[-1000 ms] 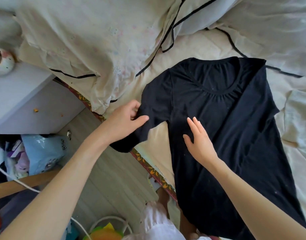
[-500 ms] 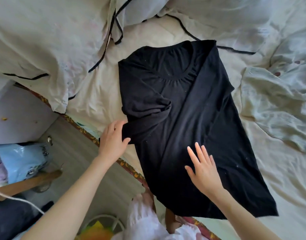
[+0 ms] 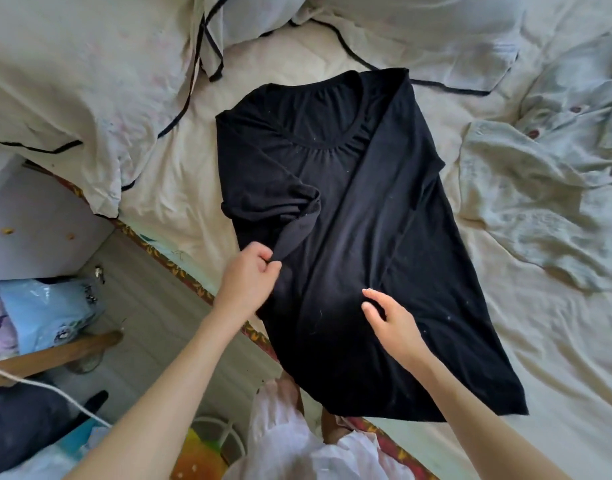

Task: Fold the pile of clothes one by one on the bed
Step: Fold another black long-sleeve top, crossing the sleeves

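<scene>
Sleeve (image 3: 290,233) now folded across the black shirt (image 3: 360,237) on the bed (image 3: 557,341), left hand (image 3: 247,284) fingers pinching its cuff, right hand (image 3: 391,318) hovering loosely spread over the shirt's middle, side fold nearly done.

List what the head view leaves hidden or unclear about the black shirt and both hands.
- Black shirt: its right sleeve is folded under the right-hand flap, so hidden.
- Left hand: its fingertips' grip on the folded sleeve edge is hidden by the hand and dark cloth.
- Right hand: whether its curled fingers touch the shirt is unclear.
</scene>
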